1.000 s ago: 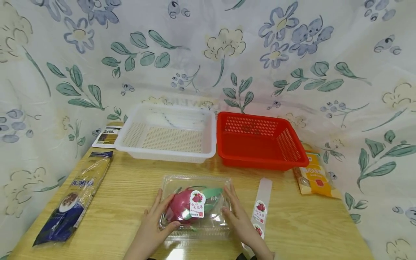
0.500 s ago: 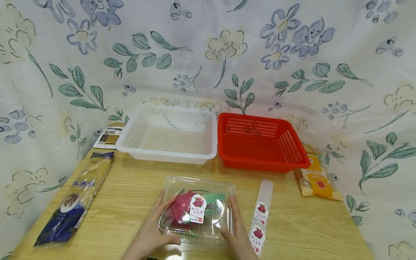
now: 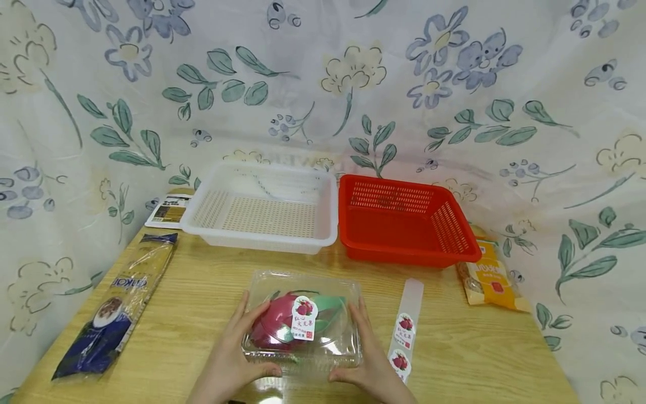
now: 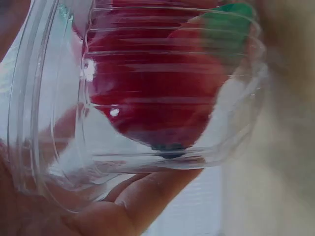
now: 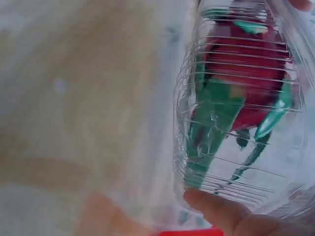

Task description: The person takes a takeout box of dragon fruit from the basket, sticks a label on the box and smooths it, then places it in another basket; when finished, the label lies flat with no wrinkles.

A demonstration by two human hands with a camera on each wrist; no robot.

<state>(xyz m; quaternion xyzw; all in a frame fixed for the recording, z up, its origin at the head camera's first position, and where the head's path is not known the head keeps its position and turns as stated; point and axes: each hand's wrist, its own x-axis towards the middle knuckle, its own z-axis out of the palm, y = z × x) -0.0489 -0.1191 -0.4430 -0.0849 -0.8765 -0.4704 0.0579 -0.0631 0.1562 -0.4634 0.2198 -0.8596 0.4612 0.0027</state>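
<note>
A clear plastic clamshell box [image 3: 333, 286] sits low in the middle of the head view. Inside it lies a red dragon fruit [image 3: 272, 325] with green leaves, and a white dragon-fruit sticker [image 3: 304, 318] is on the lid. My left hand [image 3: 229, 350] grips the box's left side, thumb near its front edge. On the opposite side my right hand [image 3: 365, 353] grips it too. The left wrist view shows fingers [image 4: 142, 196] against the ribbed wall; in the right wrist view a finger [image 5: 221, 211] touches the box's end.
Behind stand a white basket [image 3: 262, 242] and a red basket [image 3: 398, 255]. A sticker strip [image 3: 406, 322] lies right of the box. A long blue-and-gold packet [image 3: 116, 308] is at the left, a yellow packet [image 3: 492, 275] at the right, and a flat pack [image 3: 169, 212] beside the white basket.
The box shifted and tilted slightly toward me, then back a little, between both hands. My thumbs moved down to its front edge. The baskets and packets have stayed put.
</note>
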